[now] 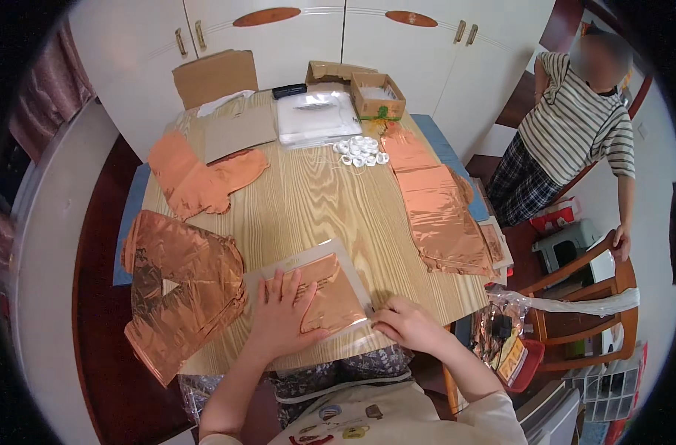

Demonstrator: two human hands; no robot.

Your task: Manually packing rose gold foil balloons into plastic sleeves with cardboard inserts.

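Note:
A clear plastic bag [340, 256] with a folded copper-coloured foil sheet [336, 295] inside lies at the table's near edge. My left hand [282, 311] rests flat on it, fingers spread. At the bag's right side, my right hand [405, 322] has its fingers closed in a pinch on the edge; the fingertips are partly hidden. To the left, a large pile of copper foil sheets [186, 267] hangs over the table edge. Behind it lie more flat foil pieces [186, 176]. Another foil stack [434, 204] runs along the right side.
At the table's back stand a stack of clear bags [317, 119], white ribbon rolls [360, 150], a small cardboard box [378, 96], a black object [289, 90] and flat cardboard [241, 133]. On the right, a person [575, 126] in a striped shirt touches a wooden chair [624, 274].

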